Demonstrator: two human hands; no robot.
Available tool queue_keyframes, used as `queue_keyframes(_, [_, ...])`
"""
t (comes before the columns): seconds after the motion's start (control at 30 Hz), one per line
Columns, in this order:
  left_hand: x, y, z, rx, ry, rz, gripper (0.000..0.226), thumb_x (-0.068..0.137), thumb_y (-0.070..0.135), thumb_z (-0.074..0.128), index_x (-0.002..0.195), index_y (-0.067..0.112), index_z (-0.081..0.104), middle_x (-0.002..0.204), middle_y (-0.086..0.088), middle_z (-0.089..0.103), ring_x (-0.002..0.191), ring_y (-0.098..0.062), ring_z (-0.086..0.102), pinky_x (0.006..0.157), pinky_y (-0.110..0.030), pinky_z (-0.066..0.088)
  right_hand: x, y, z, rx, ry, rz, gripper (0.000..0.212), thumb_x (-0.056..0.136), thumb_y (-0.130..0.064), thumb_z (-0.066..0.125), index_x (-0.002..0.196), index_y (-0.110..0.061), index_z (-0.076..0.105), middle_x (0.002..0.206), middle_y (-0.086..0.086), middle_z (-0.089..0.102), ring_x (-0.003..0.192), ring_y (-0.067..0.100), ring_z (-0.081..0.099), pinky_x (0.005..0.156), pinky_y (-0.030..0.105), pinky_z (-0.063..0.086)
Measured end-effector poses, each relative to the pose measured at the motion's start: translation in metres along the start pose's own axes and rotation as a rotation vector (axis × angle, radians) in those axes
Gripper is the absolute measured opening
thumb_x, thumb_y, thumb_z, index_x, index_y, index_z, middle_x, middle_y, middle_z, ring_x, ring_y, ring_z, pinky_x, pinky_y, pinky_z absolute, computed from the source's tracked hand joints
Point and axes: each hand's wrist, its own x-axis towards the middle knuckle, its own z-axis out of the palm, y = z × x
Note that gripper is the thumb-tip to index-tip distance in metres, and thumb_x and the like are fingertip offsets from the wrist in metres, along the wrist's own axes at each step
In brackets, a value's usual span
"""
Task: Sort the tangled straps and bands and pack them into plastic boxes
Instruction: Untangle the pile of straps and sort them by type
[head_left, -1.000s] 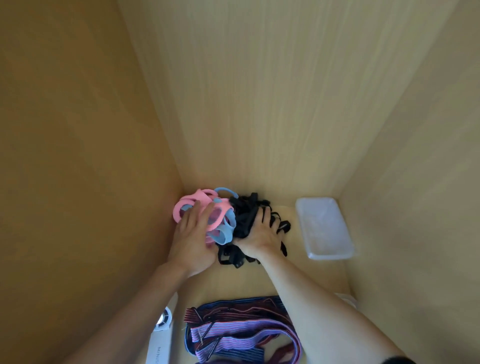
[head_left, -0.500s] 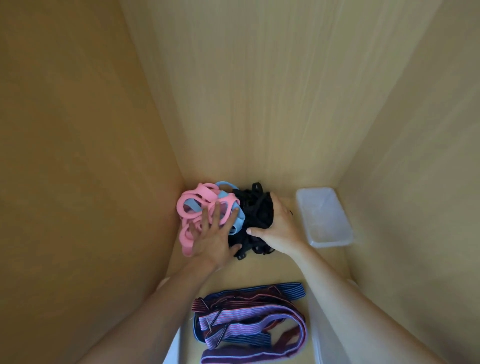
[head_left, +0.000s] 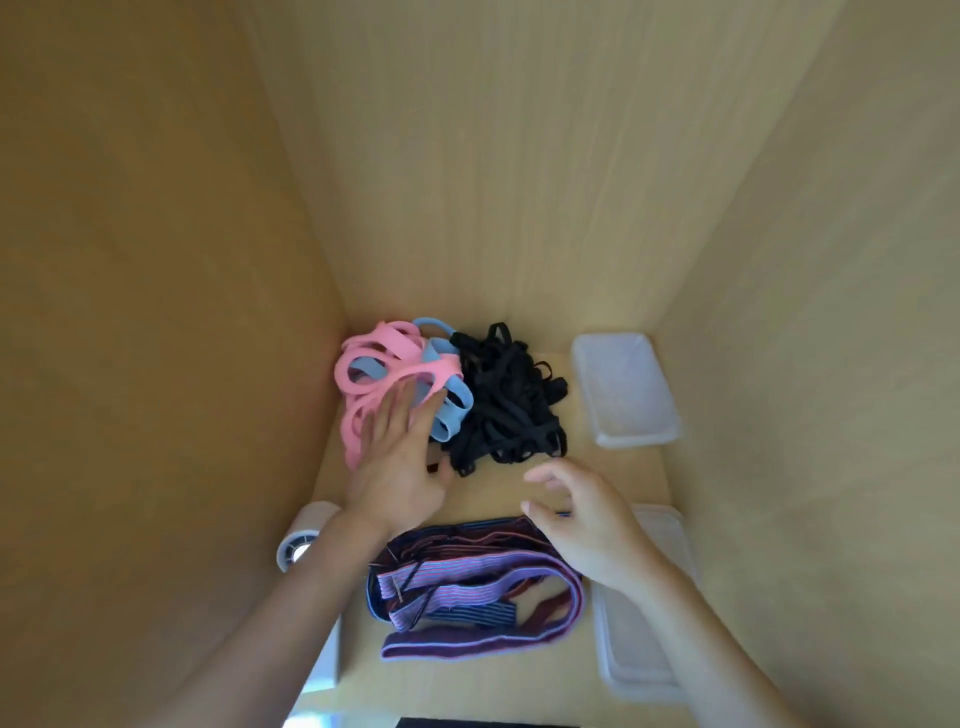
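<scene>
Striped straps (head_left: 467, 582) are lying left-to-right along the bench's near edge, their right end just under the right hand (head_left: 582, 525), which is hovering loosely open, holding nothing. The left hand (head_left: 400, 462) is pressing flat-fingered on pink bands (head_left: 374, 364) in the far left corner.

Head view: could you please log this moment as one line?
left hand: resting on looped pink and blue bands; right hand: holding nothing, over striped elastic straps

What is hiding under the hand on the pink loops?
The left hand rests flat on the pink bands and blue bands. Its palm covers whatever lies below, so that part cannot be seen.
</scene>
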Motion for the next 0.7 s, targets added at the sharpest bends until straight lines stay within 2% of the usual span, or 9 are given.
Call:
queue_keyframes(0.1, [-0.026, 0.01, -0.006, -0.096, -0.004, 0.037, 0.069, 0.082, 0.026, 0.061, 0.148, 0.02, 0.041, 0.156, -0.004, 0.034, 0.144, -0.027, 0.031, 0.118, -0.042, 0.029, -0.019, -0.007, 0.012, -0.056, -0.054, -0.052, 0.035, 0.09, -0.041, 0.069, 0.121, -0.029, 0.062, 0.122, -0.019, 0.055, 0.12, -0.001, 0.05, 0.101, 0.016, 0.039])
queue_keyframes(0.17, [-0.047, 0.018, -0.008, -0.151, -0.04, 0.067, 0.062, 0.081, 0.024, 0.061, 0.141, 0.02, 0.049, 0.146, 0.001, 0.044, 0.137, -0.021, 0.04, 0.114, -0.033, 0.034, -0.027, -0.012, 0.019, -0.121, -0.136, -0.088, 0.06, 0.082, -0.052, 0.073, 0.135, -0.029, 0.054, 0.136, -0.017, 0.048, 0.132, 0.004, 0.04, 0.11, 0.019, 0.032])
queue_keyframes(0.27, [-0.075, 0.023, -0.01, -0.191, -0.115, 0.09, 0.052, 0.086, 0.031, 0.062, 0.137, 0.025, 0.052, 0.138, 0.01, 0.05, 0.132, -0.012, 0.045, 0.11, -0.031, 0.04, -0.035, -0.011, 0.03, -0.336, -0.366, -0.093, 0.126, 0.056, -0.073, 0.076, 0.158, -0.034, 0.011, 0.165, -0.015, 0.004, 0.152, 0.01, 0.001, 0.126, 0.038, 0.007])
queue_keyframes(0.3, [-0.083, 0.024, -0.01, -0.19, -0.16, 0.091, 0.054, 0.086, 0.037, 0.061, 0.138, 0.028, 0.05, 0.139, 0.012, 0.05, 0.132, -0.01, 0.044, 0.11, -0.031, 0.039, -0.037, -0.009, 0.034, -0.397, -0.411, -0.086, 0.141, 0.05, -0.075, 0.078, 0.157, -0.038, -0.005, 0.165, -0.017, -0.012, 0.152, 0.01, -0.012, 0.125, 0.047, -0.002])
queue_keyframes(0.37, [-0.099, 0.022, -0.007, -0.161, -0.251, 0.096, 0.066, 0.082, 0.053, 0.059, 0.143, 0.036, 0.041, 0.143, 0.016, 0.043, 0.137, -0.006, 0.037, 0.113, -0.029, 0.034, -0.04, -0.003, 0.042, -0.47, -0.428, -0.076, 0.155, 0.043, -0.075, 0.083, 0.151, -0.042, -0.024, 0.162, -0.016, -0.031, 0.151, 0.015, -0.026, 0.122, 0.054, -0.011])
queue_keyframes(0.5, [-0.122, 0.017, 0.005, -0.013, -0.361, 0.099, 0.108, 0.066, 0.089, 0.054, 0.155, 0.046, 0.012, 0.158, 0.022, 0.012, 0.15, -0.003, 0.003, 0.121, -0.023, 0.005, -0.04, 0.006, 0.058, -0.574, -0.351, -0.074, 0.156, 0.047, -0.077, 0.081, 0.15, -0.039, -0.03, 0.161, -0.007, -0.036, 0.151, 0.024, -0.027, 0.12, 0.056, -0.016])
queue_keyframes(0.57, [-0.126, 0.014, 0.012, 0.087, -0.36, 0.103, 0.115, 0.063, 0.096, 0.046, 0.157, 0.045, 0.005, 0.162, 0.019, 0.002, 0.151, -0.006, -0.006, 0.122, -0.027, -0.007, -0.039, 0.011, 0.063, -0.606, -0.294, -0.098, 0.146, 0.055, -0.08, 0.074, 0.153, -0.037, -0.025, 0.164, -0.005, -0.029, 0.153, 0.026, -0.023, 0.12, 0.057, -0.016])
queue_keyframes(0.63, [-0.126, 0.013, 0.017, 0.152, -0.339, 0.098, 0.11, 0.067, 0.092, 0.043, 0.158, 0.042, 0.006, 0.164, 0.014, 0.004, 0.152, -0.011, -0.001, 0.123, -0.03, -0.008, -0.038, 0.015, 0.065, -0.607, -0.247, -0.113, 0.132, 0.063, -0.08, 0.069, 0.156, -0.036, -0.015, 0.167, -0.006, -0.013, 0.155, 0.027, -0.012, 0.12, 0.059, -0.014])
queue_keyframes(0.7, [-0.123, 0.012, 0.021, 0.202, -0.316, 0.122, 0.101, 0.073, 0.087, 0.041, 0.158, 0.04, 0.012, 0.161, 0.01, 0.015, 0.149, -0.015, 0.012, 0.125, -0.036, 0.002, -0.036, 0.017, 0.065, -0.602, -0.226, -0.125, 0.121, 0.067, -0.081, 0.064, 0.158, -0.035, -0.002, 0.164, -0.007, 0.007, 0.153, 0.026, 0.006, 0.121, 0.059, -0.007])
